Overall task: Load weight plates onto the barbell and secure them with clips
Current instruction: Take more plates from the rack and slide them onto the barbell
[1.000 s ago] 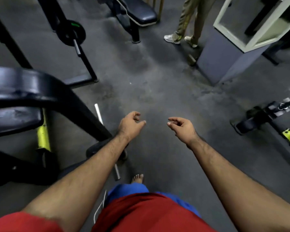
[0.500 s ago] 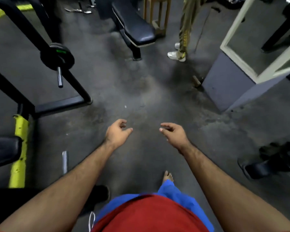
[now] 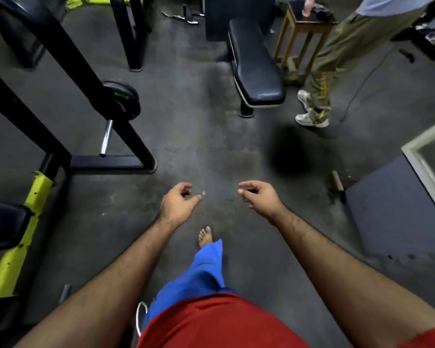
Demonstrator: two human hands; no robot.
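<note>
A black weight plate [image 3: 122, 100] with a green mark sits on a chrome sleeve [image 3: 106, 138] that sticks out from the black rack at upper left. My left hand [image 3: 177, 204] and my right hand [image 3: 259, 197] are held out over the dark floor at mid-frame, well to the right of and below that plate. Both hands hold nothing; their fingers are loosely curled and apart. No clips are in view. My bare foot [image 3: 206, 236] steps forward below the hands.
A black rack frame [image 3: 68, 61] with a yellow post [image 3: 23, 232] fills the left. A padded bench [image 3: 255, 69] stands ahead, with a wooden stool [image 3: 299, 38] behind it. A person in olive trousers [image 3: 337, 61] stands upper right. A grey block with a mirror [image 3: 399, 209] is at right.
I have walked forward: the rack and its plate have slid toward me and leftward, the bench and person have come closer. Both hands stay empty in front of me.
</note>
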